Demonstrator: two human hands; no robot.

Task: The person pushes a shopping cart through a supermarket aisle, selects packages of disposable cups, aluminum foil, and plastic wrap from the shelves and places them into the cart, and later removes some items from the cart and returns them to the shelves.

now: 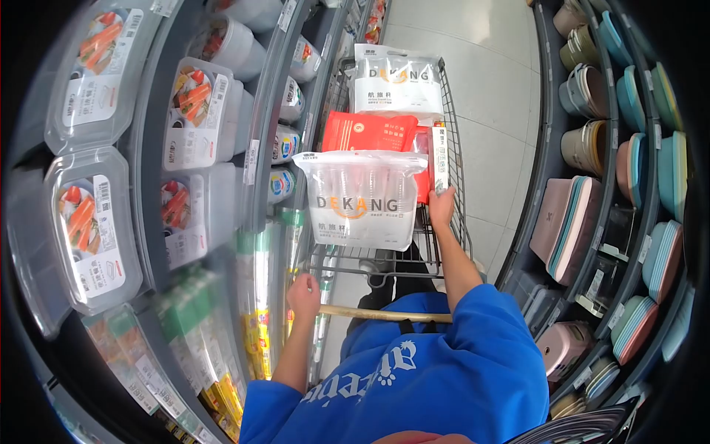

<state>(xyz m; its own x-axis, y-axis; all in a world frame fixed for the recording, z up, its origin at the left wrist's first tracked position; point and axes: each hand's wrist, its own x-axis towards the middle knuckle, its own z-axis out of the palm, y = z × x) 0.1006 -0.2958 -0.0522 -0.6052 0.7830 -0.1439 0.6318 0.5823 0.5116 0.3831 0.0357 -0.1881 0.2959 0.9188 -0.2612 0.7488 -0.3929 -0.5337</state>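
Note:
My right hand is closed on the lower end of a long, narrow white box at the right side of the shopping cart. My left hand is curled shut by the left end of the cart's handle bar; what its fingers hold, if anything, is hidden. Inside the cart, a white DEKANG pack of clear cups sits nearest me. Behind it lies a red package, partly covered. A second DEKANG pack stands at the far end.
Shelves on the left carry clear plastic food containers and long boxes with green tops. Along the right, shelves hold stacked plastic bowls and pink and blue trays. Tiled floor runs ahead between them.

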